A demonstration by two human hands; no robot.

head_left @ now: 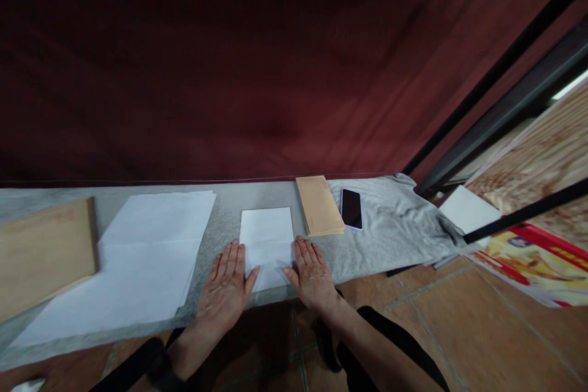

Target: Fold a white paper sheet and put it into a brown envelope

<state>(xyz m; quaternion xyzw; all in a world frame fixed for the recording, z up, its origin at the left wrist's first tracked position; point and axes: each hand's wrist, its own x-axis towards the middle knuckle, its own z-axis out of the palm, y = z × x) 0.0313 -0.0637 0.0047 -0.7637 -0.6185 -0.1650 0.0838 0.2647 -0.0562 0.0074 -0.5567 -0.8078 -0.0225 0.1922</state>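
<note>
A white sheet of paper [266, 229] with a crease across its middle lies flat on the grey cloth in front of me. My left hand [226, 285] rests flat along its left edge, fingers stretched out and thumb on the paper. Along the right edge lies my right hand [312, 272], also flat, its thumb touching the lower right part of the sheet. Neither hand grips anything. Just beyond my right fingertips is a small stack of brown envelopes [320, 205].
A phone [351, 208] lies right of the envelopes. Large white sheets [147, 257] and a brown packet [46, 251] cover the left side of the grey cloth [386, 226]. A dark red curtain [257, 73] hangs behind. Black bars [496, 67] and a colourful box [537, 260] stand at right.
</note>
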